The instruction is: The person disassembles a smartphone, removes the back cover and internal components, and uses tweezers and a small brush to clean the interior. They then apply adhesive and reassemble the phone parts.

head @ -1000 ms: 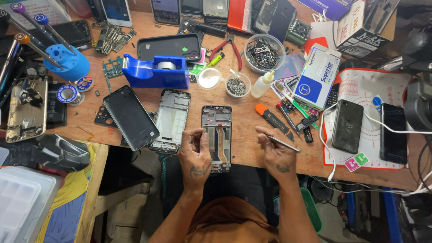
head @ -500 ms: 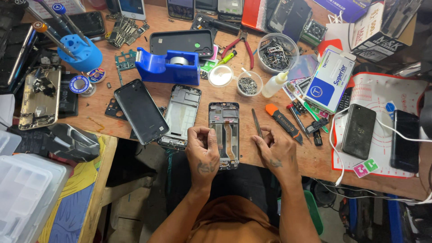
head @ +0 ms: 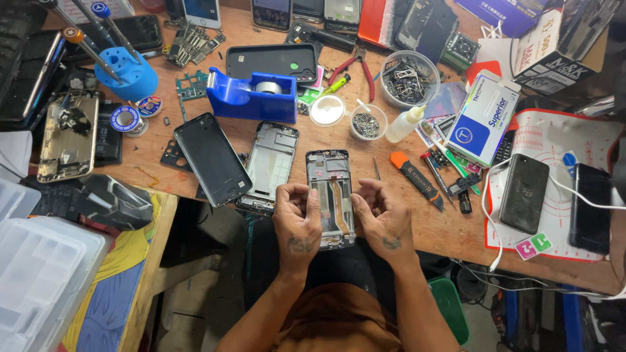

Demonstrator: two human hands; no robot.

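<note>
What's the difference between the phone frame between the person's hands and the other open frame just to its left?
The phone frame between the hands is darker, with a brown ribbon strip running down its middle; the silver frame is paler and looks bare inside. The dark one lies straight, flanked by the left hand and right hand; the silver one lies tilted, untouched, beside a black phone. Both are stripped, screenless shells on the wooden bench.
</note>
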